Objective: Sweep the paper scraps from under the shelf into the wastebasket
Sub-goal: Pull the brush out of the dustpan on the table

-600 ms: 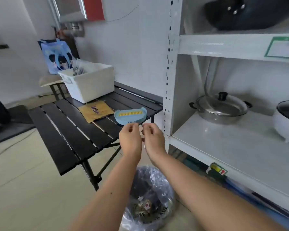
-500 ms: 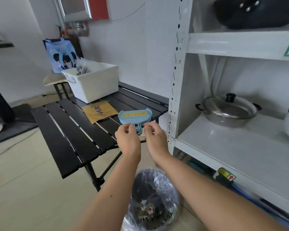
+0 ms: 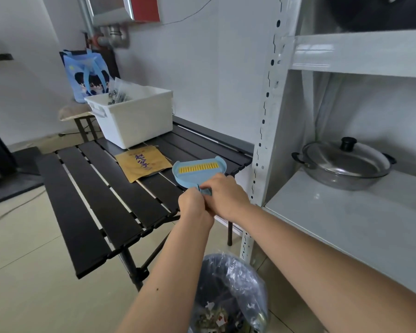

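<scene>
A white metal shelf (image 3: 360, 212) rises just right of the hands, its upright post close beside them, with one lidded pot (image 3: 344, 164) on it. One black slatted bench (image 3: 101, 203) spreads left and beyond, bare slats toward its near edge. One bag-lined wastebasket (image 3: 238, 284), paper scraps (image 3: 216, 318) inside, stands below the forearms. Both the left hand (image 3: 195, 207) and right hand (image 3: 226, 195) grip one blue dustpan's (image 3: 197, 174) handle at the bench's right edge.

Readable text: three dark blue Chinese characters, 赵公子, printed in a slanted column on the tan paper packet (image 3: 143, 165) lying flat on the black slatted tabletop (image 3: 101, 203). Smaller reddish print along the packet's upper edge is too small to read. No other legible labels.
</scene>
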`<state>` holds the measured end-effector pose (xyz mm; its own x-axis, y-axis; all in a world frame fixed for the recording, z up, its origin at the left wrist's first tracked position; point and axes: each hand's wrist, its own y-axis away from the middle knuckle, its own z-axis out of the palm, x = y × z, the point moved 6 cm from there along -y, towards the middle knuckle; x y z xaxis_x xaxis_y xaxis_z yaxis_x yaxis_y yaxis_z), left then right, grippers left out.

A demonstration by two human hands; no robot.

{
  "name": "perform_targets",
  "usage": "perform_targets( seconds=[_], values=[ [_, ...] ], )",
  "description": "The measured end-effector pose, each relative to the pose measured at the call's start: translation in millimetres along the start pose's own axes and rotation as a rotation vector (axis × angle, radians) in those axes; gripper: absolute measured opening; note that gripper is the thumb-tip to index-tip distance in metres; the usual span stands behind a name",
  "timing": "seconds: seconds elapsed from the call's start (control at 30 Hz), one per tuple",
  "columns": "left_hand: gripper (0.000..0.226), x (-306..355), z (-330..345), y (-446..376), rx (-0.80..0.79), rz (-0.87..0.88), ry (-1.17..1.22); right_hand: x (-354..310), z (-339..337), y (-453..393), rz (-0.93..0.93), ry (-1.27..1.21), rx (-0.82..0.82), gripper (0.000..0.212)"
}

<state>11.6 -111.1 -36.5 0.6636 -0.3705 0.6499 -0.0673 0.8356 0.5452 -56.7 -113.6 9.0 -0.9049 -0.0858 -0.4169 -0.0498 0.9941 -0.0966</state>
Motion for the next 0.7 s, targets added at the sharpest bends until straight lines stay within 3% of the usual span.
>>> perform_targets(
  seconds=[0.13,0.37,0.7],
  values=[
    [0.034,-5.9,-0.1,-8.2,-0.037,-0.036,0.049,1.1,0.8,-5.0,-0.027,0.12,-0.068,0.032],
    [0.045,-4.9,5.4,-0.1,-0.092,-0.002,0.044,-7.8,-6.0,0.6,-0.027,0.339,0.009,0.027],
    [0.034,-12.0,0.6,7.1,-0.103,-0.058,0.111,-19.1,3.3,11.1,-0.241,0.599,0.015,0.029]
  ],
)
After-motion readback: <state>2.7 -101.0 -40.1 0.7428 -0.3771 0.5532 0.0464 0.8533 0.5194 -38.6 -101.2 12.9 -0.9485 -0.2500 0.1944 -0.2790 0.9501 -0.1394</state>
